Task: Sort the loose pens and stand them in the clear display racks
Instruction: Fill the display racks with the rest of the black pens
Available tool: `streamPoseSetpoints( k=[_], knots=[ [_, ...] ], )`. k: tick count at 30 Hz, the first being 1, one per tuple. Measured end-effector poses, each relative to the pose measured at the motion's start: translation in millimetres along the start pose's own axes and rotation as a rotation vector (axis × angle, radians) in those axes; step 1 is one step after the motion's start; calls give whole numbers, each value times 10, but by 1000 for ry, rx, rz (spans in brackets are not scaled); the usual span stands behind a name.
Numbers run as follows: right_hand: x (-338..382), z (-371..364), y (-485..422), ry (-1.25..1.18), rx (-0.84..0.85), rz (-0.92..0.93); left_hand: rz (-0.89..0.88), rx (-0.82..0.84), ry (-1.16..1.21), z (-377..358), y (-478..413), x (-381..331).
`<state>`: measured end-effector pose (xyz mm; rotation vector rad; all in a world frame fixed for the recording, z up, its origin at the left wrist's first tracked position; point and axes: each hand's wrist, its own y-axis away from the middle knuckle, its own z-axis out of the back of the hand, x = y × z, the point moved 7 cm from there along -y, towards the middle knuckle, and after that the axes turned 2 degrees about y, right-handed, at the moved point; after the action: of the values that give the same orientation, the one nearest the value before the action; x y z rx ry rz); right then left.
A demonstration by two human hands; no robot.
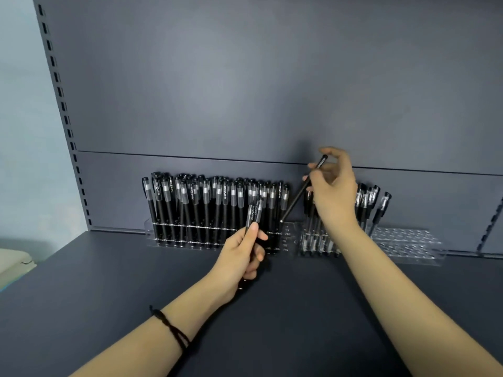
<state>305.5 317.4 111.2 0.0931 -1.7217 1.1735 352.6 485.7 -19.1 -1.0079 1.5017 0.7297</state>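
Two clear display racks stand against the back panel of a dark shelf. The left rack (168,242) is packed with several upright black pens (206,202). The right rack (405,244) holds several pens at its left end, partly hidden by my right wrist; its right part shows bare holes. My right hand (333,189) pinches one black pen (298,197) tilted, its tip just over the right end of the left rack. My left hand (241,257) grips two black pens (254,213) upright in front of the left rack.
The dark shelf surface (109,281) stretches toward me. A slotted upright (58,91) runs along the left side, another bracket (492,227) sits at far right. A pale object (13,261) lies beyond the shelf's left edge.
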Motion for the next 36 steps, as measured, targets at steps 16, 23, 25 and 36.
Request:
streamPoseSetpoints(
  k=[16,23,25,36],
  knots=[
    [-56,-224,-9,337,192,253,22,-10,71,45,-43,66],
    [-271,-330,49,558,339,212,14,11,50,36,-33,57],
    [-284,-345,64,591,343,209,20,18,41,28,-32,62],
    [-164,-394,409,396,502,-3,-22,210,170,-159,50,-15]
  ],
)
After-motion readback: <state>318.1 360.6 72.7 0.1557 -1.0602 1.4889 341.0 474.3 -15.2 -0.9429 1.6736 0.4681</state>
